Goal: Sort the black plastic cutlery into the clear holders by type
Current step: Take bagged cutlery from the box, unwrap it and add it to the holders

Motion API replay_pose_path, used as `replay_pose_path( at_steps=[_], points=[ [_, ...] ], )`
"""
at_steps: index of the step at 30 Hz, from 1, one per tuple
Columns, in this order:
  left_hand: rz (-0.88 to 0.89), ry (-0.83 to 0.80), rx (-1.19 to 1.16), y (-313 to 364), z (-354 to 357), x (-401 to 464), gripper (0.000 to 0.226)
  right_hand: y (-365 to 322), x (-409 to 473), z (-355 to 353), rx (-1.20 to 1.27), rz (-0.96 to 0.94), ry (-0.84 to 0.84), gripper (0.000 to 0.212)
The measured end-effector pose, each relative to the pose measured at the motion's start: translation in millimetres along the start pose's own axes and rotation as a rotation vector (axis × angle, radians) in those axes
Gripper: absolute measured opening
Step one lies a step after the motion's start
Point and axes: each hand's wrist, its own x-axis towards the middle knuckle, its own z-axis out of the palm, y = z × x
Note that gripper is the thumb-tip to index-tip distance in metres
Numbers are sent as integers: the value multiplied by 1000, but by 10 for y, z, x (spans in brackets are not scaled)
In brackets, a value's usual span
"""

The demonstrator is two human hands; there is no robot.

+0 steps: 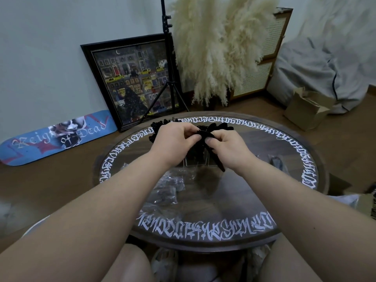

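Head view: left hand (173,139) and right hand (225,147) both pinching black cutlery (205,134), blocking clear holders (195,160); crumpled plastic wrappers (168,186) near on surface (254,180).

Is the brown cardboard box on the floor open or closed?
Open. The cardboard box lies beside the round table with its flaps sticking up and out.

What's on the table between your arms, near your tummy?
Crumpled clear plastic wrappers lie on the round table between the arms, below both hands, seen from the head camera.
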Motion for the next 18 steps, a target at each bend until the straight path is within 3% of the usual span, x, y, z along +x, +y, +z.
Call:
replay_pose_path(
  at_steps=[5,9,13,18],
  points=[
    [119,263,260,149,-323,206,22,4,74,-180,106,36,209,33],
    [168,339,425,197,-458,445,24,15,127,-297,48,-2,324,19],
    [162,249,495,157,-346,591,29,39,190,-377,1,-27,369,11],
    [106,-14,640,-36,-32,627,33,125,250,-483,-101,-106,404,18]
  ],
)
